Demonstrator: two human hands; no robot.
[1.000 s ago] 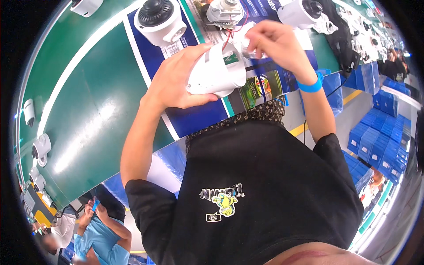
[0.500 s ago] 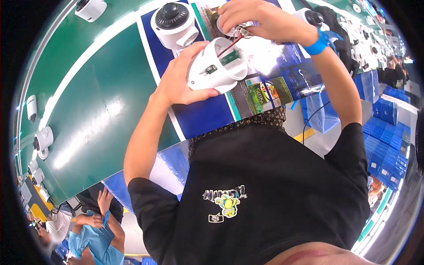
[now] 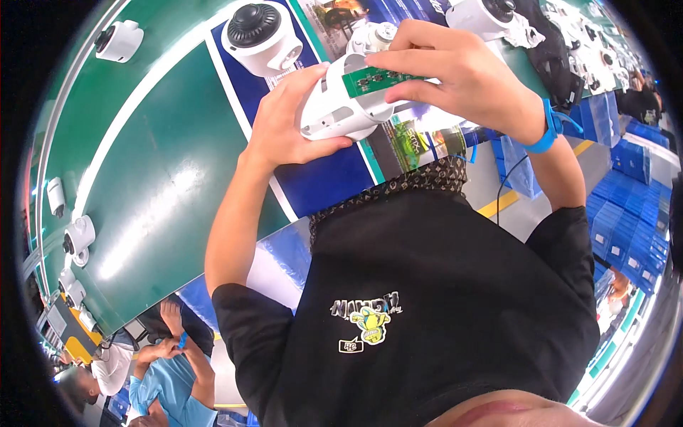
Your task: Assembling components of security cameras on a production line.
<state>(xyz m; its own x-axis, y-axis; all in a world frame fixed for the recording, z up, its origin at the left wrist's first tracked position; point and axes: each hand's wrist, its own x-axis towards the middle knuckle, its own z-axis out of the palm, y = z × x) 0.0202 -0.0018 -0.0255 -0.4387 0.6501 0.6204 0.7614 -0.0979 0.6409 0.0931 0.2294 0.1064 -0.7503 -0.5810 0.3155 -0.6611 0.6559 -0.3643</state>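
My left hand wraps round a white plastic camera housing, its thumb along the near side and its fingers round the far side. Between the thumb and fingers of my right hand is a green circuit board, at the open end of the housing. Part of the board lies within the housing's mouth; how deep it reaches is hidden. Just beyond my right fingers sits a small white rounded part. Past the housing stands a white dome camera with a black ribbed top.
A glossy printed sheet covers the green table under my hands. Another white camera and a black bag lie at the far right. More cameras stand along the left. Stacked blue boxes and people are beyond.
My right hand has come toward the housing and now holds the green board at its mouth. Before, it was farther off at a white part, with red wire running to the housing.
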